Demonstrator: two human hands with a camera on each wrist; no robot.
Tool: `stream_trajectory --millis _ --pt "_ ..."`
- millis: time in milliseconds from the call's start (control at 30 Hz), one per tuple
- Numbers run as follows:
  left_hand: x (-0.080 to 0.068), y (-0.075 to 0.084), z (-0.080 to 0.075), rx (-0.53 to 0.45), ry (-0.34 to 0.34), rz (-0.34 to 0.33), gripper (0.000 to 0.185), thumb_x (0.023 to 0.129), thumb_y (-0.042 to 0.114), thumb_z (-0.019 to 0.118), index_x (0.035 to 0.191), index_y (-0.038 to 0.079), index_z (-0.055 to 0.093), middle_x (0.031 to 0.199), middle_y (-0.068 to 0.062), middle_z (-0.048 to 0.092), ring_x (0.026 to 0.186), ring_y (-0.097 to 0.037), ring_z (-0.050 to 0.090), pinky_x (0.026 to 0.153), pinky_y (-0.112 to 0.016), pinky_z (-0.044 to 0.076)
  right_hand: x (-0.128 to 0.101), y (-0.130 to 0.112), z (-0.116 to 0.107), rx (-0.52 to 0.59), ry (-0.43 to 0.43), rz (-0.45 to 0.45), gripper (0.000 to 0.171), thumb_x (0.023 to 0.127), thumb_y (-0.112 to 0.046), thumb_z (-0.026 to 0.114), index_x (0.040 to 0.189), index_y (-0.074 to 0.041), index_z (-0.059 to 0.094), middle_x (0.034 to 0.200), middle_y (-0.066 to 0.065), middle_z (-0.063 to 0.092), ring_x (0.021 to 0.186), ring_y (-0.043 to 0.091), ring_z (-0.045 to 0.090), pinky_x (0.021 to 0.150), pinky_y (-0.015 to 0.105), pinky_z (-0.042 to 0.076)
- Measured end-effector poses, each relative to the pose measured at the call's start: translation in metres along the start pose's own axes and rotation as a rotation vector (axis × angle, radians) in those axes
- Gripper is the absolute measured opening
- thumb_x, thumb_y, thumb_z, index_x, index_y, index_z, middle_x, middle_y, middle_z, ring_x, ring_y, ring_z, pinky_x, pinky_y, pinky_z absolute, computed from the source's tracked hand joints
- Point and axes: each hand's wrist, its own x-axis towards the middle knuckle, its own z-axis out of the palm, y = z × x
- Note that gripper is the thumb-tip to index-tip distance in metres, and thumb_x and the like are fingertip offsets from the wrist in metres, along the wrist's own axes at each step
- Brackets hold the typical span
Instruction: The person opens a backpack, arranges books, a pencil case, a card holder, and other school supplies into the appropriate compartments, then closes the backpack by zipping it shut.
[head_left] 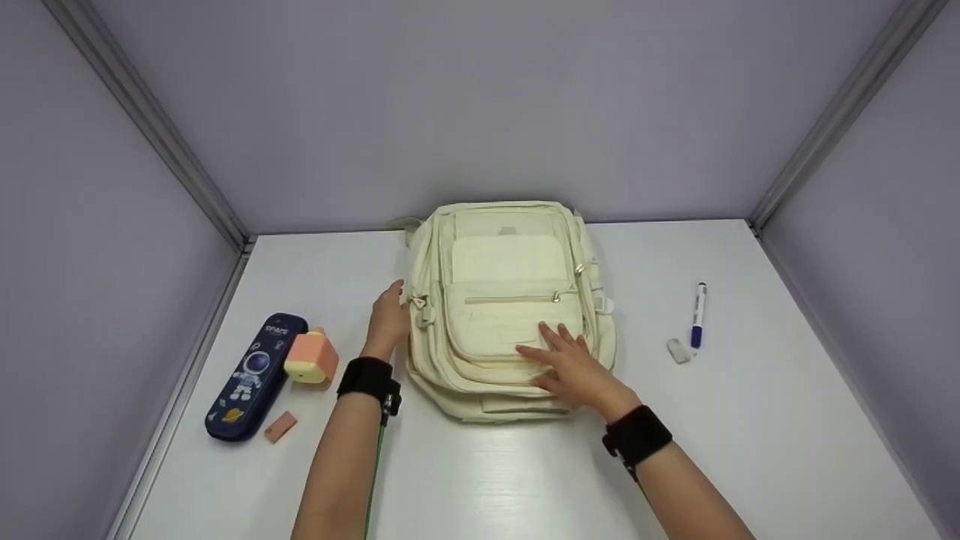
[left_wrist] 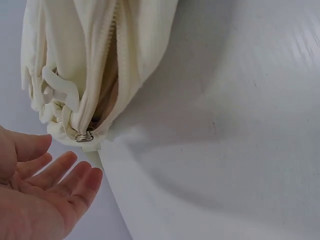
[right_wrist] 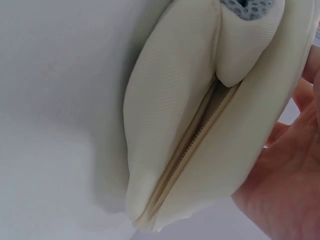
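Observation:
A cream backpack [head_left: 510, 259] lies on the white table with its front pockets facing up. Beside its left side is my left hand [head_left: 388, 319], thumb and fingers apart and holding nothing. In the left wrist view, that hand's fingertips are close to a metal zipper pull [left_wrist: 84, 136] at the end of a partly parted zipper [left_wrist: 107, 55]. My right hand [head_left: 581, 375] lies over the lower right of the backpack's front, fingers spread. The right wrist view shows a gaping side zipper [right_wrist: 192, 142], with the right palm behind the cream fabric.
To the left lie a dark blue astronaut pencil case [head_left: 255, 375], an orange and yellow block-shaped item [head_left: 313, 354] against it, and a small pinkish piece [head_left: 280, 427]. On the right are a white and blue marker [head_left: 699, 315] and a small greyish block [head_left: 678, 350]. Pale panels [head_left: 480, 112] enclose the table.

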Motion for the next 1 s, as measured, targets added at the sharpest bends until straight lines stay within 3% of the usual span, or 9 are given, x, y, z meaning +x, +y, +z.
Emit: stream_trajectory --millis 133,267,533,767,1000 --pt "0.001 -0.002 0.003 0.017 -0.032 0.016 0.052 0.104 0.003 0.042 0.153 0.000 0.026 0.152 -0.022 0.035 0.140 -0.036 0.031 0.111 -0.045 0.029 0.001 0.000 0.000 -0.001 -0.006 0.002 0.055 0.095 -0.034 0.065 0.146 -0.024 0.049 0.159 0.022 0.015 0.144 0.047 0.006 0.110 0.065 0.010" --pt "0.001 -0.004 0.006 0.024 -0.023 0.023 0.051 0.103 0.001 0.044 0.152 0.003 0.030 0.148 -0.022 0.039 0.136 -0.035 0.038 0.107 -0.045 0.035 0.002 0.001 0.002 -0.009 -0.006 -0.006 0.055 0.095 -0.034 0.065 0.146 -0.024 0.049 0.159 0.022 0.015 0.144 0.047 0.007 0.111 0.065 0.010" --pt "0.002 -0.008 0.008 0.031 0.060 0.015 0.048 0.099 -0.002 0.050 0.146 0.003 0.040 0.119 -0.022 0.056 0.104 -0.034 0.057 0.083 -0.043 0.047 0.001 0.000 0.001 0.006 -0.009 0.000 0.055 0.094 -0.034 0.066 0.146 -0.025 0.050 0.159 0.021 0.014 0.144 0.046 0.006 0.111 0.065 0.008" --pt "0.001 -0.012 0.011 0.092 0.129 0.038 0.026 0.097 0.003 0.057 0.123 -0.002 0.061 0.103 -0.019 0.062 0.092 -0.032 0.061 0.078 -0.043 0.049 0.000 0.001 0.001 0.007 -0.013 0.015 0.054 0.095 -0.034 0.065 0.146 -0.026 0.050 0.160 0.020 0.013 0.145 0.044 0.005 0.111 0.064 0.008" --pt "-0.005 -0.016 0.009 0.074 0.187 -0.006 0.008 0.095 0.003 0.054 0.102 -0.001 0.057 0.089 -0.016 0.058 0.077 -0.029 0.057 0.068 -0.040 0.044 -0.001 0.002 0.002 0.000 -0.015 0.010 0.053 0.096 -0.035 0.063 0.146 -0.026 0.049 0.160 0.020 0.013 0.145 0.044 0.005 0.111 0.065 0.008"
